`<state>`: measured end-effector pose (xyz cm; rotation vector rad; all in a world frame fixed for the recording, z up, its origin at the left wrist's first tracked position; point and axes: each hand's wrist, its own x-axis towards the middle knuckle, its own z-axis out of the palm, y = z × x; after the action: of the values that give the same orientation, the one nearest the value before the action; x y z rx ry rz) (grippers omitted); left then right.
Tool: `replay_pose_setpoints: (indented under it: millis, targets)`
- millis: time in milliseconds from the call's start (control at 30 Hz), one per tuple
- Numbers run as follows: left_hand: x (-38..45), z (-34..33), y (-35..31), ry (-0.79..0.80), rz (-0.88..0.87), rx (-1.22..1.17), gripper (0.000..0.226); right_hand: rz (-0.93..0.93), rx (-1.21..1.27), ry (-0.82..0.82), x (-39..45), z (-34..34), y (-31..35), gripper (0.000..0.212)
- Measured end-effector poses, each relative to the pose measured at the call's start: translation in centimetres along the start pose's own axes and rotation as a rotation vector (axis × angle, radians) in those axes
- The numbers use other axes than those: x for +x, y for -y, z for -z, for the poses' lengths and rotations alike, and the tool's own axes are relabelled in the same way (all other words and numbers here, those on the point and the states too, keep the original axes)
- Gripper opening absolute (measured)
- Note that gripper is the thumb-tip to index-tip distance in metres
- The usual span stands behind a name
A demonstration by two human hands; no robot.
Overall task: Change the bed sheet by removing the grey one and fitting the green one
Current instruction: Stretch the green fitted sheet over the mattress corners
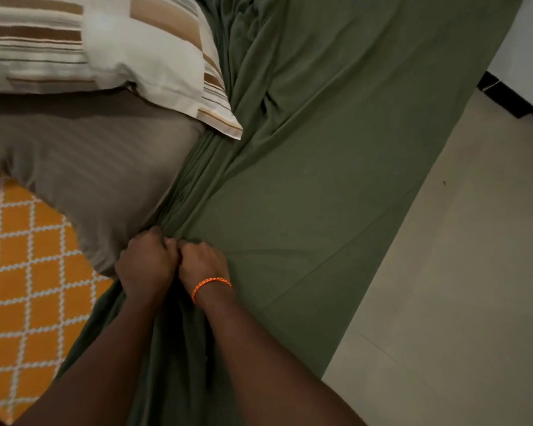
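Note:
The green sheet covers the right part of the bed, smooth on the right and gathered into folds along its left edge. The grey sheet with faint stripes still lies on the left part and its corner. My left hand and my right hand sit side by side at the near edge of the bed, both fisted around the bunched green fabric where it meets the grey. An orange cord bracelet circles my right wrist. More green cloth hangs down under my forearms.
A cream pillow with brown stripes rests at the top left on the grey sheet. An orange rug with a white lattice lies on the floor at left. Pale floor tiles run along the right; a white wall with black skirting stands far right.

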<state>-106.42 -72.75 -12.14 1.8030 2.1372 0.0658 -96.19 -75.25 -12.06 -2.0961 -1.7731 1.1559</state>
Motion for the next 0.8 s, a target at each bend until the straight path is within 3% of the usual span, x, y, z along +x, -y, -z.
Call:
replay_pose_setpoints:
  millis: [100, 200, 367, 467, 567, 667, 800]
  targets:
    - [-0.4, -0.5, 0.0, 0.023, 0.075, -0.099, 0.024, -0.057, 0.044, -0.002, -0.5, -0.5, 0.1, 0.03]
    - [-0.1, -0.3, 0.4, 0.066, 0.041, -0.17, 0.023, -0.122, 0.078, -0.044, -0.9, -1.4, 1.0, 0.029]
    - [-1.1, 1.8, 4.2, 0.105, 0.102, -0.204, 0.032, -0.167, -0.033, -0.037, -2.7, -4.7, 4.0, 0.025]
    - [-2.3, 3.8, 8.5, 0.263, 0.06, -0.173, 0.033, -0.249, -0.076, -0.071, -3.9, -5.7, 6.9, 0.025]
    - [-2.5, 6.7, 12.5, 0.416, 0.133, -0.3, 0.03, -0.272, -0.072, -0.004, -5.4, -6.9, 10.7, 0.025]
    - [-2.9, 10.7, 16.6, 0.487, 0.075, -0.459, 0.029, -0.299, 0.146, -0.081, -6.8, -8.2, 15.5, 0.024]
    - [-2.7, 17.3, 22.0, 0.466, 0.091, -0.595, 0.025, -0.274, 0.326, -0.215, -7.2, -9.7, 22.2, 0.024]
